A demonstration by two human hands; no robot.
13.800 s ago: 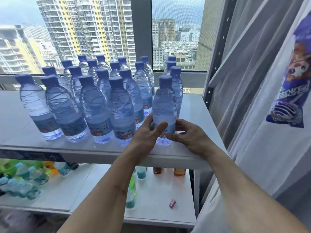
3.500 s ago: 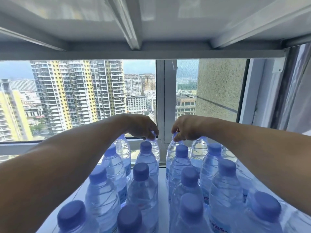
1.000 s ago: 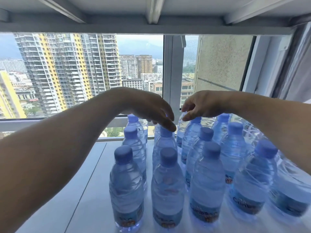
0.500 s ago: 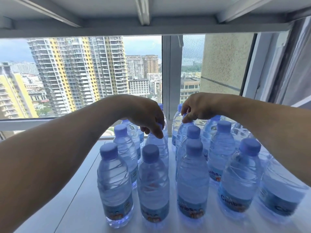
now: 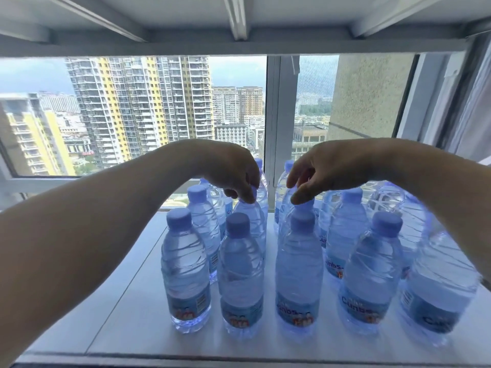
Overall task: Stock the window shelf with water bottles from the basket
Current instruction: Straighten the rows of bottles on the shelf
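Several clear water bottles [image 5: 299,277] with blue caps stand in rows on the white window shelf [image 5: 119,301]. My left hand [image 5: 231,168] reaches over the rows and pinches the cap of a second-row bottle [image 5: 251,224] from above. My right hand [image 5: 326,168] hovers beside it with loosely curled fingers, its thumb tip touching the cap of another second-row bottle [image 5: 305,207]. The basket is out of view.
The underside of an upper shelf [image 5: 239,19] runs close overhead. Behind the bottles is the window with its vertical frame [image 5: 273,128]. Bare shelf surface lies to the left of the bottles, and the shelf's front edge runs along the bottom.
Both hands have come back from the far bottles to the second row. The view has pulled back and dropped slightly. My right hand's fingers have loosened from the cap they held.
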